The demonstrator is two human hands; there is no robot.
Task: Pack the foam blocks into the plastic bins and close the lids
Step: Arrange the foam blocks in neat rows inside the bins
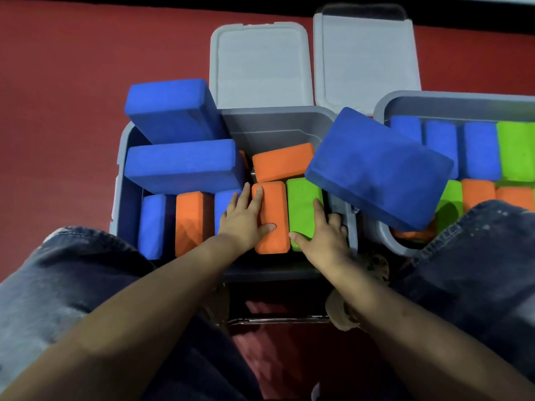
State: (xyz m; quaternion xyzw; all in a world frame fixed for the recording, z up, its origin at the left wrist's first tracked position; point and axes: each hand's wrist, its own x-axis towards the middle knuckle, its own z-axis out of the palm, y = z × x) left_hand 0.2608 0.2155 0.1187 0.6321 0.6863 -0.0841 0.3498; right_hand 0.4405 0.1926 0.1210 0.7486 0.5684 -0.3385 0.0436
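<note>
A grey plastic bin (278, 125) stands in front of me with blue, orange and green foam blocks on edge inside. My left hand (243, 218) lies flat on an upright orange block (273, 235), fingers spread, also touching a blue block beside it. My right hand (324, 233) rests on the upright green block (301, 204) at the bin's right wall. Two big blue blocks (182, 166) lie stacked across the bin's left rear. Another large blue block (379, 169) sits tilted across the gap between this bin and the second bin (385, 111) on the right.
Two grey lids (260, 65) lie flat on the red floor behind the bins. The right bin holds rows of blue, green and orange blocks. My knees in dark jeans (58, 285) flank the middle bin. Red floor stretches to the left.
</note>
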